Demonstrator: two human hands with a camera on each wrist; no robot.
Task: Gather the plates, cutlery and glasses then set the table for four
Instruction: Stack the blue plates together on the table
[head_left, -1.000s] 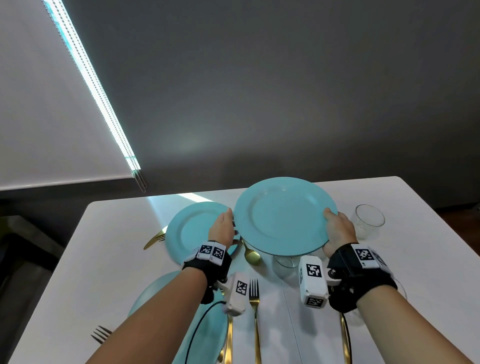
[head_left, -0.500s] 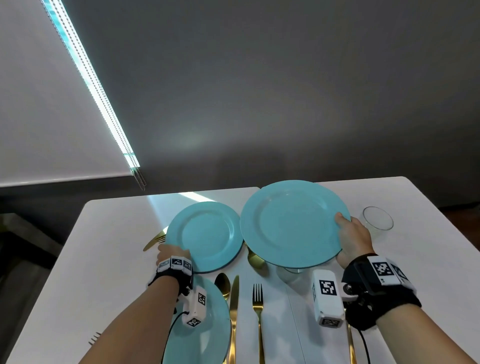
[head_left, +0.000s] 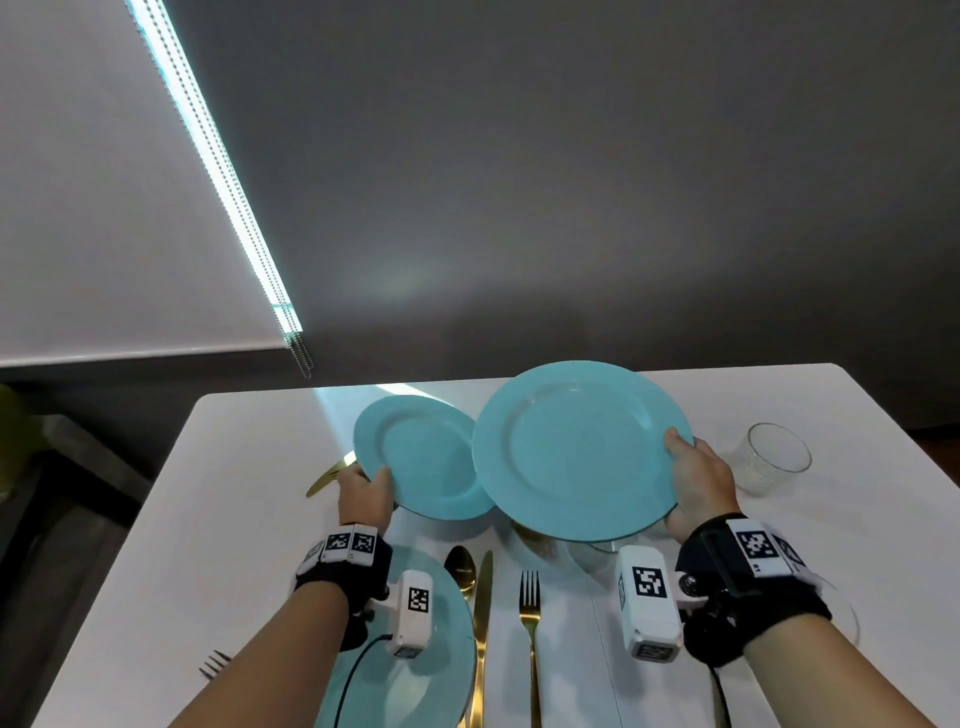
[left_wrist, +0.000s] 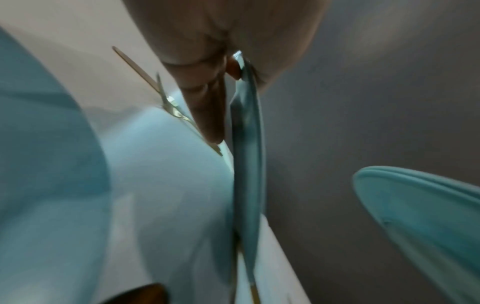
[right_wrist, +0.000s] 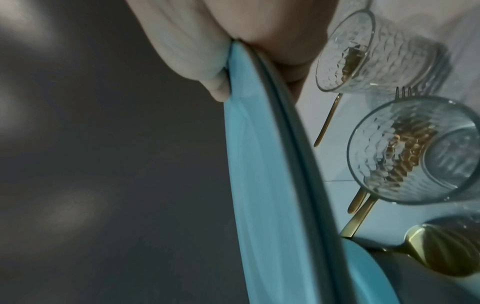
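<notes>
while held aloft, two bare plates (head_left: 576, 452)

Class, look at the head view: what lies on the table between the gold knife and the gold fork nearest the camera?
Nothing: in the head view only bare white table separates the knife from the fork.

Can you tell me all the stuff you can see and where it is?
Plates: three, turquoise; a big one held up on the right, another lifted on the left, one lying near, under the left wrist.
Glasses: two seen clearly, clear; one far right, one under the big plate.
Cutlery: gold; spoon, knife, fork in the near middle, more partly hidden.
Table: one, white.
Hands: left hand grips the left plate, right hand grips the big plate.
</notes>
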